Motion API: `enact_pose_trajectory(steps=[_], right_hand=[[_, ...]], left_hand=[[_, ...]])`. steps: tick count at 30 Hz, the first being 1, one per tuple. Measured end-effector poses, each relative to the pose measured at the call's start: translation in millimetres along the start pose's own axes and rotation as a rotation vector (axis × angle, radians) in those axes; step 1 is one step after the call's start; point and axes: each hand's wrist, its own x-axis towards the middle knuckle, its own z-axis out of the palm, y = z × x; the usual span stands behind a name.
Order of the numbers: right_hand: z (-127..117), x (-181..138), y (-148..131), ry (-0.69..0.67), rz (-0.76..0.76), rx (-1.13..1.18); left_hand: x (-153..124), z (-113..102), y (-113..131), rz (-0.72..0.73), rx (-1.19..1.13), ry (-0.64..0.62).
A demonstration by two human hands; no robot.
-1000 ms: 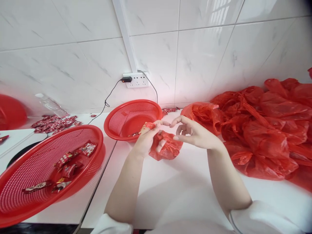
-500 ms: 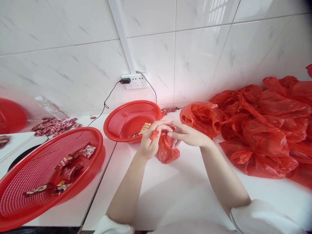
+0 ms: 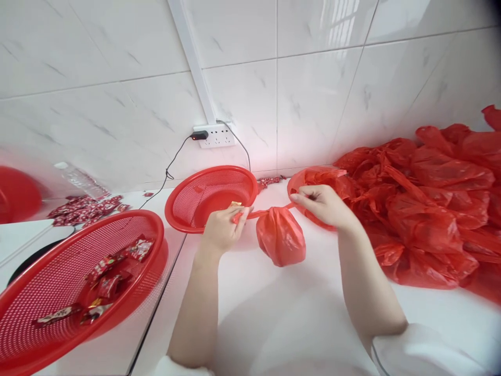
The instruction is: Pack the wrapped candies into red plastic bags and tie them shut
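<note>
A small, rounded red plastic bag point(image 3: 281, 237) hangs between my hands just above the white table point(image 3: 282, 324). Its neck is gathered, and its two handles are stretched out sideways. My left hand point(image 3: 224, 228) pinches one handle in closed fingers. On the other side my right hand point(image 3: 321, 204) grips the second handle, thumb against fingers. What lies inside the bag is hidden by the plastic. Just behind my left hand stands a small red basket point(image 3: 178, 211), with a yellowish packet point(image 3: 235, 203) partly showing in it.
At left, a large red basket point(image 3: 152, 224) holds several wrapped packets point(image 3: 109, 282). Behind it lie a pile of red packets point(image 3: 88, 209) and a clear plastic bottle point(image 3: 80, 178). Red plastic bags point(image 3: 434, 209) are heaped at right. A power strip point(image 3: 217, 136) is on the tiled wall.
My hands were close together at the bag's neck; now they have moved apart, pulling its handles taut left and right. The bag looks rounder and tighter.
</note>
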Motion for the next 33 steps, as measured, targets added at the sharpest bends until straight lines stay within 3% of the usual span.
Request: enact_pose_trajectory(steps=[6,10,13,17,22,26,29,33], right_hand=[[-31,-10,13,0.087,0.089,-0.106],[-29,-9,26,-0.008,0.186,-0.136],[-23,-7,37,-0.100,0.269,-0.253],[-4,-4,32,-0.050,0.279,-0.532],[46,-4,11,-0.283,0.169,-0.441],[74,-1,13,-0.393,0.138,-0.461],[63,2,22,-0.434,0.168,-0.458],[10,-1,27,-0.368,0.113,-0.411]], left_hand=[[-2,-18,-4,-0.140,-0.085,-0.033],[2,-9,-6,-0.218,-0.051,-0.170],[6,6,-4,-0.277,0.100,-0.272],[7,21,4,-0.305,0.314,-0.253],[5,15,16,-0.261,0.301,-0.107],[1,8,22,-0.231,0.286,-0.075],[-1,4,22,-0.230,0.278,-0.086],[1,-3,15,-0.263,0.262,-0.094]])
